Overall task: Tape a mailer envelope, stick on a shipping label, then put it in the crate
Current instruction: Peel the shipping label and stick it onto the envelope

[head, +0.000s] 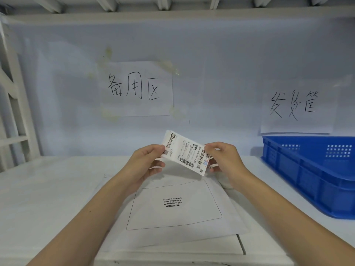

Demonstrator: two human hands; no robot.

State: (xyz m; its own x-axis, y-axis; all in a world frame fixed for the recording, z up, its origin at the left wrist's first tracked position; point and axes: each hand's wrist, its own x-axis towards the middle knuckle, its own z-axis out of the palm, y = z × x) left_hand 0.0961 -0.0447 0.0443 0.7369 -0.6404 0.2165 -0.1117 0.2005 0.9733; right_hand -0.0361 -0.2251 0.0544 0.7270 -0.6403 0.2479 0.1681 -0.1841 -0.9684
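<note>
A white mailer envelope [173,208] lies flat on the table in front of me, its printed waybill box facing up. Above its far edge I hold a white shipping label [185,152] with barcodes, tilted down to the right. My left hand [148,162] pinches the label's left end. My right hand [222,158] pinches its right end, with a small strip of paper showing under the fingers. A blue plastic crate [311,175] stands at the right side of the table, apart from the envelope.
The white table [48,189] runs back to a pale wall with two handwritten paper signs [135,88], one of them above the crate. A white shelf frame [15,104] rises at the left. The envelope rests on a white board [211,250] near the front edge.
</note>
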